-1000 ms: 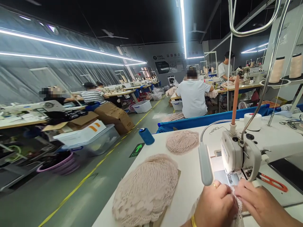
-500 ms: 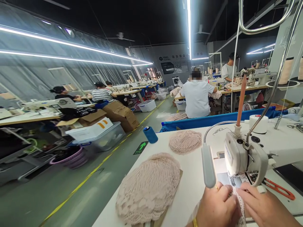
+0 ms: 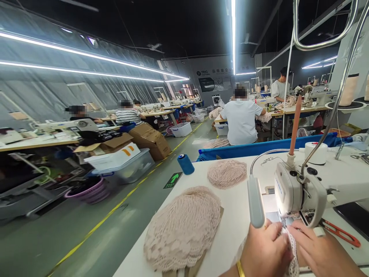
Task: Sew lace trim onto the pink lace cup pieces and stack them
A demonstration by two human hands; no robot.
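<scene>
My left hand (image 3: 263, 252) and my right hand (image 3: 318, 252) are both closed on a strip of pale lace (image 3: 291, 246) at the bottom right, just in front of the needle of a white sewing machine (image 3: 296, 190). The lace runs between the two hands and under the machine's head. A grey lamp head (image 3: 255, 202) hangs just above my left hand. To the left on the white table (image 3: 230, 231) lies a big stack of beige lace pieces (image 3: 183, 229), with a smaller stack (image 3: 227, 173) behind it.
A blue thread cone (image 3: 185, 164) stands at the table's far left corner. Red-handled snips (image 3: 341, 232) lie right of the machine. A person in a white shirt (image 3: 241, 121) sits ahead, others work at benches left. Boxes and tubs (image 3: 121, 161) line the aisle with its yellow line.
My view has swung slightly right and down, so everything has shifted in the frame. My hands have stayed on the lace at the needle, edging a little lower.
</scene>
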